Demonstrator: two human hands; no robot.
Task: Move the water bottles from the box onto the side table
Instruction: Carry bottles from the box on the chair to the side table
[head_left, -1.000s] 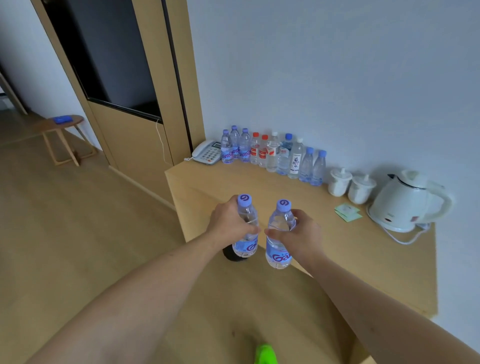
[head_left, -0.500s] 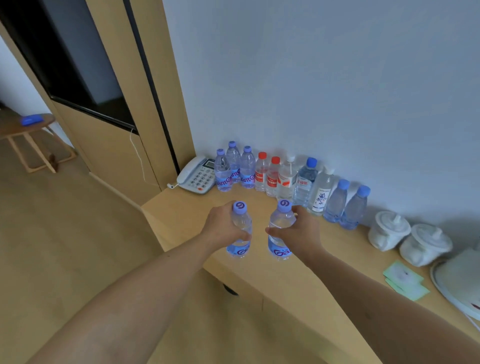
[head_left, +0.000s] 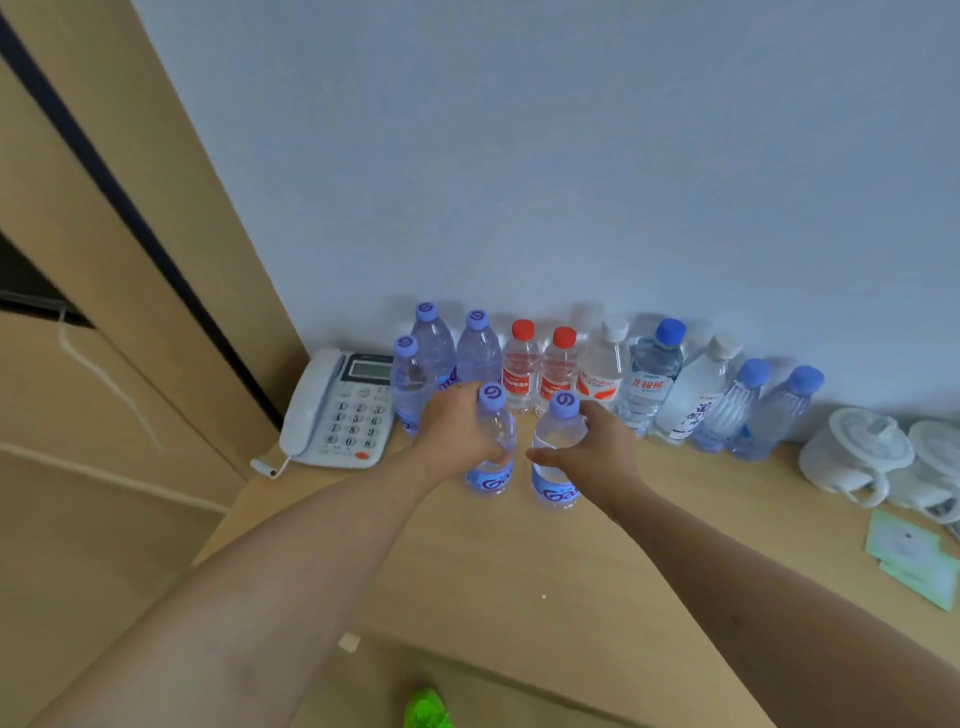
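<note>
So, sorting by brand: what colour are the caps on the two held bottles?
Light purple caps, seen in the head view.

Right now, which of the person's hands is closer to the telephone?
Left. The left hand grips a bottle just right of the telephone; the right hand, with its own bottle, is farther right.

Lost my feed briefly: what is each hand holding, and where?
Left hand grips one purple-capped bottle around its upper body; right hand grips another likewise.
</note>
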